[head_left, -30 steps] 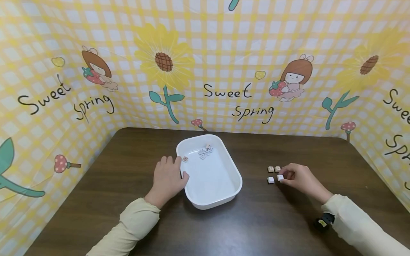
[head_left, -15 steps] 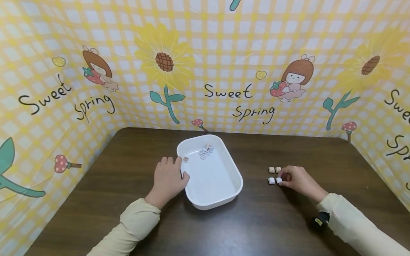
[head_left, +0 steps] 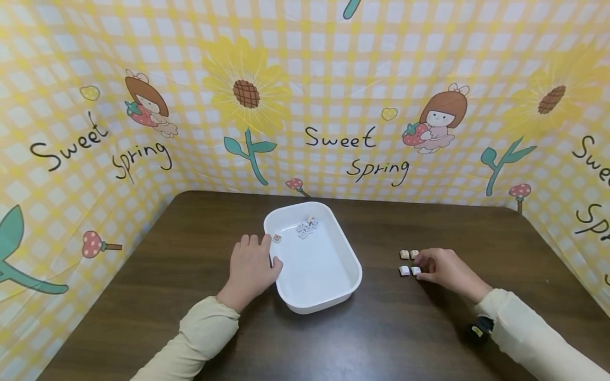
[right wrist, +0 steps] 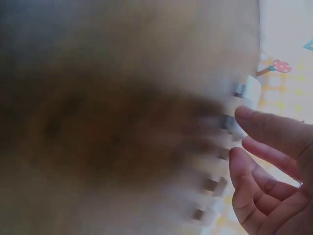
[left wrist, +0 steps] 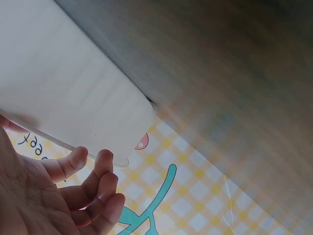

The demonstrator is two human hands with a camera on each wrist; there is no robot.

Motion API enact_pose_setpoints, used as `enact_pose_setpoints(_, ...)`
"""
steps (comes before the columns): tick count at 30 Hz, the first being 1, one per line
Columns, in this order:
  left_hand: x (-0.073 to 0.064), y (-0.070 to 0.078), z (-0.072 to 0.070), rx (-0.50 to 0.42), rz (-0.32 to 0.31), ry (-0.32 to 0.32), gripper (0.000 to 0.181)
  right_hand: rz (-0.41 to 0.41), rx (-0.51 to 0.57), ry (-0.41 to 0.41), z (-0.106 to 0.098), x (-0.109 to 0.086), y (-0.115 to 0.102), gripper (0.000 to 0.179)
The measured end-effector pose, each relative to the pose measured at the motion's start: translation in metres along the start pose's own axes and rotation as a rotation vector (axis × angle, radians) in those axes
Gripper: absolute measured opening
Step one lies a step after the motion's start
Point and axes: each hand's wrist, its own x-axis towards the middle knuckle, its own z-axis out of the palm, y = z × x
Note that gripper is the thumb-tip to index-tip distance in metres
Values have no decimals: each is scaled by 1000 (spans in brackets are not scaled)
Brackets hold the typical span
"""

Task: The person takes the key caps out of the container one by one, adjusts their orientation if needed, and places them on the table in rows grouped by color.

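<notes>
My left hand (head_left: 251, 272) holds the left side of a white basin (head_left: 352, 254), its thumb over the rim. In the left wrist view, the other fingers curl loosely along the outer wall. My right hand (head_left: 448, 269) is at several small keycaps on the table. Its thumb and forefinger stand apart around a white keycap (head_left: 416, 271), which sits on the table. Left of that is another white keycap (head_left: 404, 271). Behind them lie a beige keycap (head_left: 404, 254) and a second beige keycap (head_left: 414, 254), partly covered by the fingertips.
Inside the basin, several pale keycaps (head_left: 302, 229) cluster at the far end, with a lone brownish keycap (head_left: 277, 238) by the left wall. The dark wooden table (head_left: 333, 344) ends at a yellow checked cloth (head_left: 333, 95) behind and on both sides.
My right hand has lowered the white keycap beside the other white one, and its fingers have parted from it. The left hand has stayed at the basin.
</notes>
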Motion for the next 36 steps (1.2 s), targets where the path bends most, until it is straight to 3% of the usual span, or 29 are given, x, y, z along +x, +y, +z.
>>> enact_pose_setpoints(8, 0, 0, 0, 12, -2, 5, 45, -52, -37, -89, -49, 12, -34, 25)
enact_pose_setpoints(13, -1, -1, -1, 13, -1, 9, 44, -144, -49, -81, -80, 43, -73, 26)
enact_pose_setpoints(17, -1, -1, 0, 10, -7, 3, 45, -224, -16, -32, -85, 79, -112, 22)
enact_pose_setpoints(22, 0, 0, 1, -2, -6, 1, 45, -320, 53, -36, -60, 131, -156, 17)
enact_pose_setpoints(25, -1, -1, 0, -5, -3, 4, 45, -334, 93, -105, -32, 160, -178, 16)
enact_pose_setpoints(31, -1, 0, -3, -2, 7, 14, 43, -253, 91, -256, 31, 201, -204, 21)
enact_pose_setpoints(36, -1, -1, -1, 0, 17, 44, 43, -206, 19, -315, 67, 218, -213, 23)
